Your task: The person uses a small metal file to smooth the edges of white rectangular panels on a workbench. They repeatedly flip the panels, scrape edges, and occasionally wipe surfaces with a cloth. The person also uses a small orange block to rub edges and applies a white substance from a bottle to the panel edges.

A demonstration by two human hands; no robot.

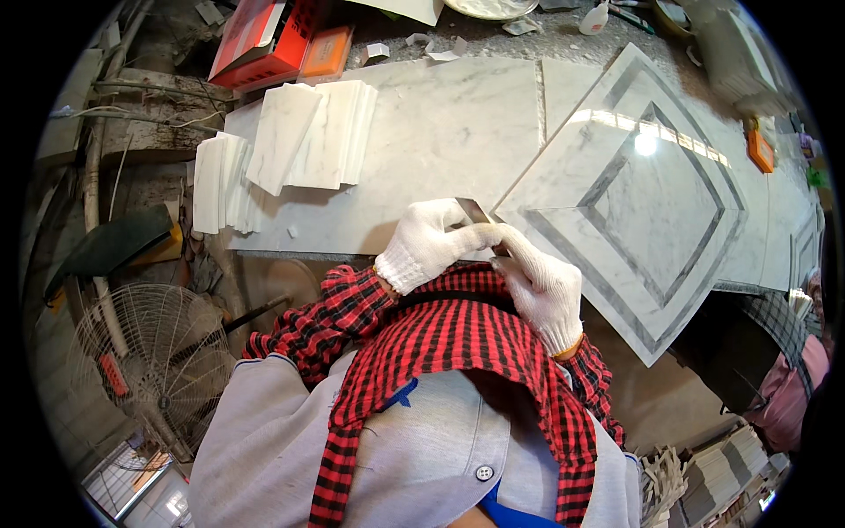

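1. From my seat on the head feed, the left hand, in a white glove, has a small grey strip pinched in its fingers, right at the near edge of the marble slab.
2. Right hand, also gloved, is curled with its fingers meeting the left's. Can't tell if it's gripping the strip too, the fingers block my view.
3. Just right of the strip: a diamond-patterned panel, white with grey bands.
4. Over left, white tiles lean in stacks; behind them, a red box.
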